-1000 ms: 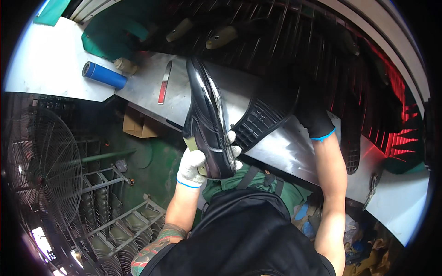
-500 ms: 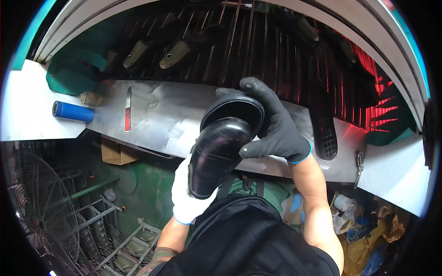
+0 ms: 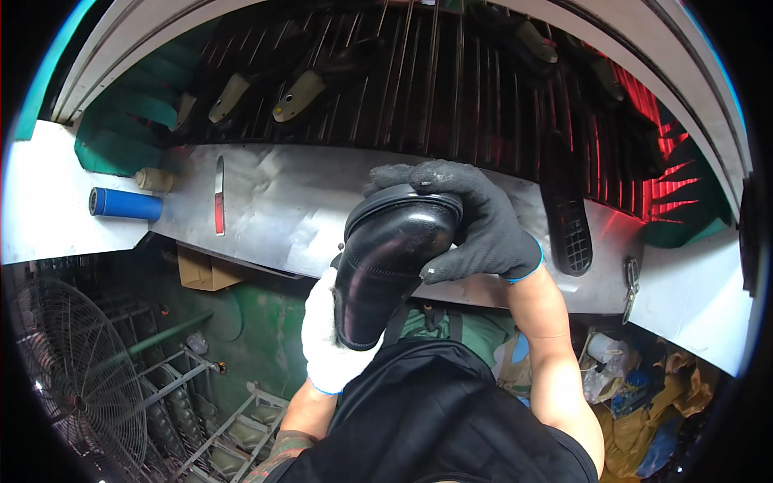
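Note:
A black shoe upper [image 3: 394, 258] is tilted between my hands, its rounded end toward the far right. My left hand [image 3: 328, 346], in a white glove, is wrapped round its lower left end. At the far end, a black shoe sole [image 3: 378, 209] curves round the upper's rounded edge. My right hand [image 3: 483, 221], in a dark grey glove, grips the sole there, with fingers over the far side and the thumb against the upper. Most of the sole is hidden behind the upper.
A metal-topped bench [image 3: 274, 193] bears a red-handled knife [image 3: 219, 197]. A blue cylinder [image 3: 125, 204] lies at left. Another black sole [image 3: 573, 241] and a metal hand tool [image 3: 631, 286] lie at right. Several shoes rest on the dark rollers [image 3: 403, 88] behind. A fan [image 3: 76, 394] stands lower left.
The open gap between sole and upper has closed at the rounded end. My right fingers have moved down over the sole's far edge; my left hand keeps its hold.

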`<state>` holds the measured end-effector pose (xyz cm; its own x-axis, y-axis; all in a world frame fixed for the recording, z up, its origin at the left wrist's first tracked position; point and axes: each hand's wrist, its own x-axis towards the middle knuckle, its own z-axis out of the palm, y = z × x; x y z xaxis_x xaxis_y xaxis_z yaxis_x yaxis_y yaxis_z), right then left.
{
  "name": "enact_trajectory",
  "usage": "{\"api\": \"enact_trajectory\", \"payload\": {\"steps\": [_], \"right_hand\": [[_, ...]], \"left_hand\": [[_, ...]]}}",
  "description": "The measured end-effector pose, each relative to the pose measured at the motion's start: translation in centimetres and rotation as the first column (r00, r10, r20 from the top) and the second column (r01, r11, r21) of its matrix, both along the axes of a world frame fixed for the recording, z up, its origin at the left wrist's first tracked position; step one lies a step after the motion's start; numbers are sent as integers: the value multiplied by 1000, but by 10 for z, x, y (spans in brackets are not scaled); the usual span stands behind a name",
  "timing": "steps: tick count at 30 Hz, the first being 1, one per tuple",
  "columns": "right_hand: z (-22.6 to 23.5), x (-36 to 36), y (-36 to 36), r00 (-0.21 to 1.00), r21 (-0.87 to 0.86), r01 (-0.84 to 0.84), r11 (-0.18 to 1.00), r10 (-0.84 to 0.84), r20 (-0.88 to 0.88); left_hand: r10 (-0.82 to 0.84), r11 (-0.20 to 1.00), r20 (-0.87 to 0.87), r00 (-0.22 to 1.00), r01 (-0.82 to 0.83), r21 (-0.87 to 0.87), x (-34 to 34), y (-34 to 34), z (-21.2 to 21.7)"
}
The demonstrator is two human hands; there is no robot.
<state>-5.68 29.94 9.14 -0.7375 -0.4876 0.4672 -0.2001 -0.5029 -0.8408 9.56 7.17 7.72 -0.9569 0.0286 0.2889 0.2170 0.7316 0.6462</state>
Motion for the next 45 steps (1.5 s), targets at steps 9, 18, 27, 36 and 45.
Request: {"api": "enact_trajectory", "payload": {"steps": [9,18,27,36,45], "right_hand": [[-3,0,-5,1000,-24,-17,1000,17,-17],[1,2,-10,999,-12,-17,1000,16,-40],[25,-15,-8,974,275,-192,942,218,-66],[36,6,-41,996,463,-80,883,50,77],[26,57,-52,980,591,140,794,-195,30]], "left_hand": [[-16,1000,8,1000,16,10,0,-6,-1],[31,999,48,998,-32,17,8,-8,-3],[-59,915,240,969,-43,401,22,-28,8],[-230,395,376,898,-267,879,32,-43,-4],[-159,97,431,888,-420,902,21,-24,14]]}}
